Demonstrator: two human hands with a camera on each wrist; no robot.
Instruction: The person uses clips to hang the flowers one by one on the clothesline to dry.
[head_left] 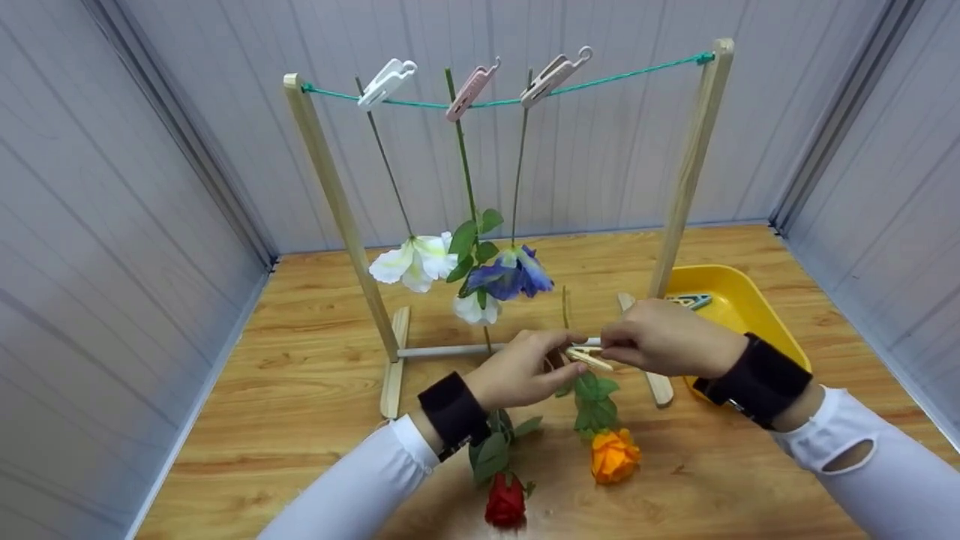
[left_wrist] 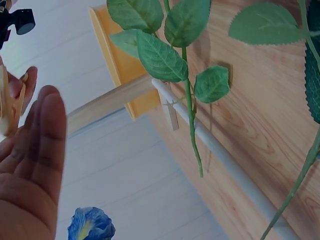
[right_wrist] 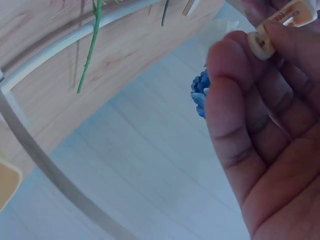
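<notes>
Hands — left hand and right hand — pinch one clothespin.

Head view: bright, even, diffuse overhead light, soft short shadows on the wooden tabletop, wide-angle bending at edges. Wrist views: washed-out, bluish, close fingers blurred; no hard glare anywhere.
</notes>
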